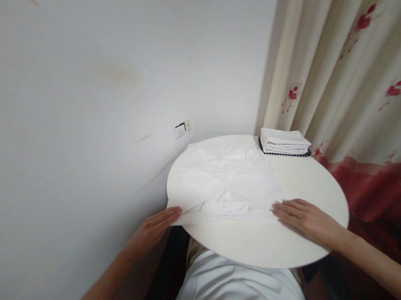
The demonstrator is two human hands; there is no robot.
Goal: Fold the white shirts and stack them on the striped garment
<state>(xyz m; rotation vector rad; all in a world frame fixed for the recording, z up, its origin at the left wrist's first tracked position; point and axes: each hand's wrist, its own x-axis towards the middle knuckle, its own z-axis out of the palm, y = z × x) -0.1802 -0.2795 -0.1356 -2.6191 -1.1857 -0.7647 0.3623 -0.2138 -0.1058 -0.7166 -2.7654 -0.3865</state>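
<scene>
A thin white cloth [219, 178] lies spread over the left and middle part of the round white table, wrinkled in several places. Along its near side runs a crease or folded strip. My left hand [158, 224] pinches the near left corner, which sticks out past the table's edge; its thumb is hidden. At the near right corner, the fingertips of my right hand [306, 220] close on the cloth, with the hand low over the tabletop. Its thumb is hidden too.
The round white table [316, 187] carries a stack of folded white cloths [284, 142] on a dark, white-edged mat [309, 154] at the back right. A wall with a socket [179, 131] stands close on the left. A flowered curtain [325, 76] hangs behind and to the right.
</scene>
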